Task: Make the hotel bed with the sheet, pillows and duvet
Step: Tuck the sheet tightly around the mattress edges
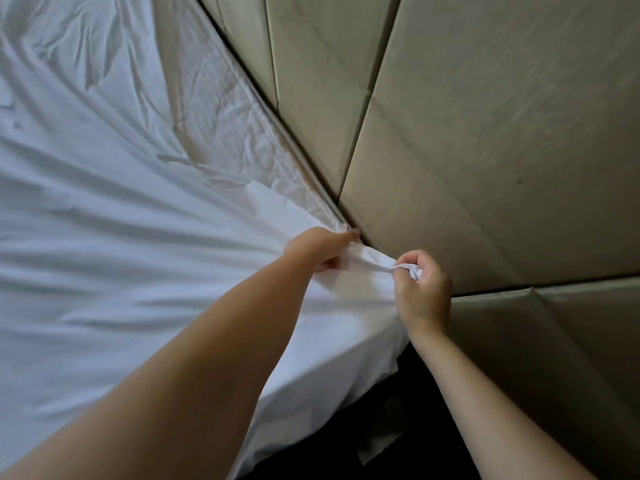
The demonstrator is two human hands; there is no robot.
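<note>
Beside beige padded headboard panels (485, 133), the right hand (420, 289) pinches a corner of the wrinkled white sheet (121, 254), the left hand (320, 249) gripping its edge at ten o'clock, nearer the headboard.

Rises in large beige padded wall panels (485, 133) across the top and right. Splits along thin dark seams (370, 91) running slantwise. Meets a lower row of panels (571, 358) at a dark horizontal seam (491, 291) on the right. Falls away to a near-black gap (408, 427) at the bottom middle, detail lost in shadow. Lit dimly and evenly.
</note>
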